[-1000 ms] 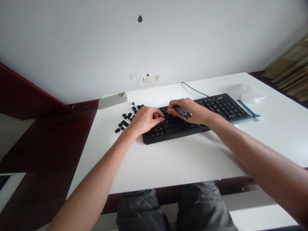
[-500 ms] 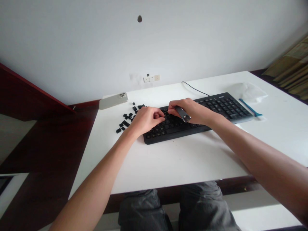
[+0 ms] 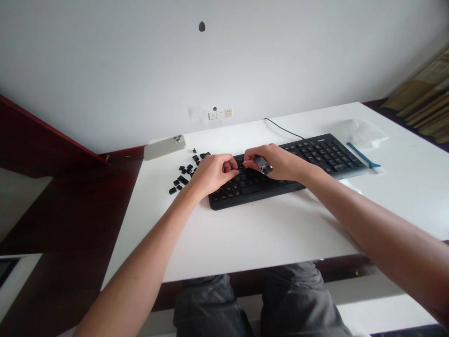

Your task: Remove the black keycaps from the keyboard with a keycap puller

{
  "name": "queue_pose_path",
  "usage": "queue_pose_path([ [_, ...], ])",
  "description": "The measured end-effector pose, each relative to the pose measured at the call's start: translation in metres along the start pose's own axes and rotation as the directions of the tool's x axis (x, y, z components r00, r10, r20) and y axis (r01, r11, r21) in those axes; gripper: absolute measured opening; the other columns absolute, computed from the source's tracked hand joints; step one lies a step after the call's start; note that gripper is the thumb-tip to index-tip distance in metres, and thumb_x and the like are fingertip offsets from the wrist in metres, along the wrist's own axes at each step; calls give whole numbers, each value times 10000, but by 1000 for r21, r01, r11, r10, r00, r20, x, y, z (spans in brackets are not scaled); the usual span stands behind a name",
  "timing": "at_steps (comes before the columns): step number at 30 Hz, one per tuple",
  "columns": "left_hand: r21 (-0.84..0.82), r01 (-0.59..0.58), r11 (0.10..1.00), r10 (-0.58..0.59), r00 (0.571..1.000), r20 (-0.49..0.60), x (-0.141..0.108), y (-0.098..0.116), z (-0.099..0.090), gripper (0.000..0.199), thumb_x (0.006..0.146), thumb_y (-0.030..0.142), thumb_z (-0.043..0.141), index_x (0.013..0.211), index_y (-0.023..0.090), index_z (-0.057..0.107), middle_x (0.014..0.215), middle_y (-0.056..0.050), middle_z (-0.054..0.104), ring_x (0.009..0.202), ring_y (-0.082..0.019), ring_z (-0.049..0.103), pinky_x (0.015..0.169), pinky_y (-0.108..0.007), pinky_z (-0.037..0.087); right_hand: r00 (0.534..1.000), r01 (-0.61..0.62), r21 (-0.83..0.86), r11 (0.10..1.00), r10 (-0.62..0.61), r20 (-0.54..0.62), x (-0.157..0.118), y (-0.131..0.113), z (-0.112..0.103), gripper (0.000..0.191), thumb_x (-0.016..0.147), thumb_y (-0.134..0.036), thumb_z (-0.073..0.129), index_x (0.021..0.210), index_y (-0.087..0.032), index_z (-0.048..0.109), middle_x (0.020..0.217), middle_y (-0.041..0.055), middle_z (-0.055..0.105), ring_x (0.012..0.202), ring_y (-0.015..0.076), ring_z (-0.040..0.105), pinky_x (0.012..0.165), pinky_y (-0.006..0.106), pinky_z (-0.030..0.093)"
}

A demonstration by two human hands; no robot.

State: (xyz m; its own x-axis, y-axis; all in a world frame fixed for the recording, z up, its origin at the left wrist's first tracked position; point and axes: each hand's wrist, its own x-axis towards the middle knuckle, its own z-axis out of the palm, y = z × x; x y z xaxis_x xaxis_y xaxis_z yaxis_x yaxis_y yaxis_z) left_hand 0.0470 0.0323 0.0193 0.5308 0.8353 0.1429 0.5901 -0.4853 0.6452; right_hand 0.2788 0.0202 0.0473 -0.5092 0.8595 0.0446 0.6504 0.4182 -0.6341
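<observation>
A black keyboard (image 3: 256, 189) lies at a slant on the white table, some of its left-hand key positions without caps. My right hand (image 3: 277, 161) is closed around a dark-handled keycap puller (image 3: 263, 164), whose glossy end points toward me. Thin wire shows at the fingertips, just above the keys. My left hand (image 3: 217, 171) is over the keyboard's left part, fingers curled and pinched together close to the wire. What sits in that pinch is hidden. Loose black keycaps (image 3: 183, 179) are scattered left of the keyboard, partly behind my left hand.
A phone (image 3: 164, 147) lies face down at the table's back left. Right of the keyboard are a blue brush-like tool (image 3: 363, 155) and a clear plastic bag (image 3: 361, 133). The keyboard's cable (image 3: 282, 128) runs toward the wall, below sockets (image 3: 220, 113).
The puller's handle has tipped slightly up and to the left in my right hand. My left hand has hardly moved, and the keyboard stays in place.
</observation>
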Motion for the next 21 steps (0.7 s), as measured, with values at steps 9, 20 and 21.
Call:
queue_pose_path([
  [9,48,25,999,-25,1000,6,1,3,-1,139,912,174,657,890,212,789,679,22,654,619,-127,550,623,-278,368,998,57,-232,971,-55,17,0,-3,9,130,925,-135,597,832,-217,633,674,8,619,593,141,486,627,306,286],
  [20,52,37,998,-38,999,14,1,4,-3,126,883,153,702,862,206,816,689,11,701,630,-138,593,662,-289,410,994,107,-370,923,-101,35,-3,-13,11,266,817,54,536,827,-208,584,855,42,690,698,165,574,640,317,323],
  [21,47,37,998,-38,999,16,1,4,-4,122,880,151,705,857,204,812,692,11,706,631,-138,598,665,-290,415,992,122,-346,930,-114,44,-3,-11,10,273,806,59,536,825,-209,584,866,37,696,706,164,580,648,316,333],
])
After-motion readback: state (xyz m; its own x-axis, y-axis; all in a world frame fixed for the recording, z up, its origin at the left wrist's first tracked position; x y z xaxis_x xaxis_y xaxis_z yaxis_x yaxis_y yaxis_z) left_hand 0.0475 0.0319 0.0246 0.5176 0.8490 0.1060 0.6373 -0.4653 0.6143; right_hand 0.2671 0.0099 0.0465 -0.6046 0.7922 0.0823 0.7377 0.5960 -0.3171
